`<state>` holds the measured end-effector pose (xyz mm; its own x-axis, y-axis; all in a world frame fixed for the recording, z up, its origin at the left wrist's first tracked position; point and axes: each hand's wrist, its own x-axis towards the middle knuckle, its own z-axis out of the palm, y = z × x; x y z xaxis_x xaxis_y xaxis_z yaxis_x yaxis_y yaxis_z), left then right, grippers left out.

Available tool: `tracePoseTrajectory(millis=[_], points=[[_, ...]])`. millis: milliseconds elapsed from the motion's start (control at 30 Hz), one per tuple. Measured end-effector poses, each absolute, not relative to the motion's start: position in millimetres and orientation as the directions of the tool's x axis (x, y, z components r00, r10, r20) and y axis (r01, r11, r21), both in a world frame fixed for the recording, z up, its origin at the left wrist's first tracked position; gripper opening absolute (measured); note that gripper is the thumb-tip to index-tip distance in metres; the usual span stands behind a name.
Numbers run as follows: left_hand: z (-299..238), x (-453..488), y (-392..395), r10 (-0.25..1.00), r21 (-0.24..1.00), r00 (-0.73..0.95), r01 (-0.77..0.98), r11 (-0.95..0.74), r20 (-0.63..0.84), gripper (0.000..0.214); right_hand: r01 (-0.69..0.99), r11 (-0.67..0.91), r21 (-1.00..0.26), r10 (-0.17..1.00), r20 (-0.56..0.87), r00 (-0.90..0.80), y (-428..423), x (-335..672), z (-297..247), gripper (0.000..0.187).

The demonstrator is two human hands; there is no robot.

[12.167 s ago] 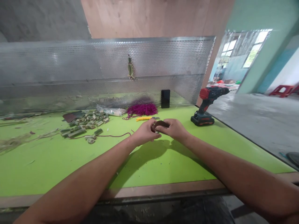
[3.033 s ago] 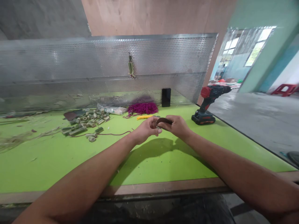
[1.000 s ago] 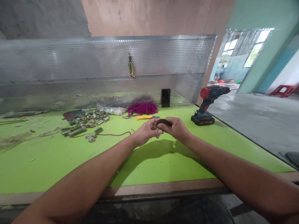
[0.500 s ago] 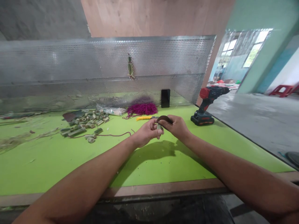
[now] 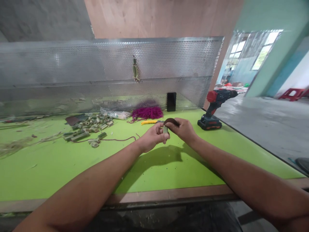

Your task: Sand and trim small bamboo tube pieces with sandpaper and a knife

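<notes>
Between the fingers of my left hand (image 5: 154, 138) is a short green piece of bamboo (image 5: 165, 129), held upright above the table. My right hand (image 5: 184, 129) pinches a curved dark brown strip of sandpaper (image 5: 172, 121), which bends over the bamboo's top end. Both hands are closed and nearly touch. Just behind them lies a yellow utility knife (image 5: 149, 122), its far end partly hidden by my fingers. To the left, a heap of cut bamboo pieces (image 5: 94, 123) lies on the table, with a thin dark red cord (image 5: 118, 140) running from it towards my left wrist.
On the green tabletop (image 5: 72, 174), a red and black cordless drill (image 5: 212, 108) stands at the right. A black phone (image 5: 171, 101) leans against the perforated metal panel (image 5: 101, 64), near magenta cords (image 5: 147, 112) and a plastic bag (image 5: 116, 114). A bamboo figure (image 5: 135, 69) hangs on the panel.
The sandpaper has shifted slightly over the bamboo's end, and a little more of the bamboo's side shows. Both hands stay in nearly the same place.
</notes>
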<state>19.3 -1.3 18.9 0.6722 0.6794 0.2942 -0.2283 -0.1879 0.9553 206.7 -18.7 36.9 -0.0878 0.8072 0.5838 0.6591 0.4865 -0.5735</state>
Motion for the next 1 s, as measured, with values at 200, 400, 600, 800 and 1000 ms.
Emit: tracePoseTrajectory(millis=[200,400,600,800,1000], points=[[20,19,-1,0.704,0.958,0.651,-0.225,-0.180,0.285,0.057,0.664,0.506,-0.550,0.801,0.585,-0.127,-21,205,38,0.048],[19,19,-1,0.699,0.960,0.659,-0.223,-0.172,0.278,0.060,0.629,0.540,-0.559,0.805,0.562,-0.191,-21,206,39,0.047],[24,15,-2,0.629,0.974,0.744,-0.200,-0.110,0.224,0.054,0.727,0.444,-0.524,0.743,0.669,0.029,-12,216,40,0.052],[26,15,-2,0.693,0.961,0.665,-0.191,-0.202,0.278,0.059,0.570,0.538,-0.621,0.752,0.659,0.008,-19,211,42,0.048],[22,18,3,0.700,0.945,0.636,-0.196,-0.263,0.327,0.060,0.633,0.463,-0.620,0.818,0.574,-0.036,-22,202,38,0.049]])
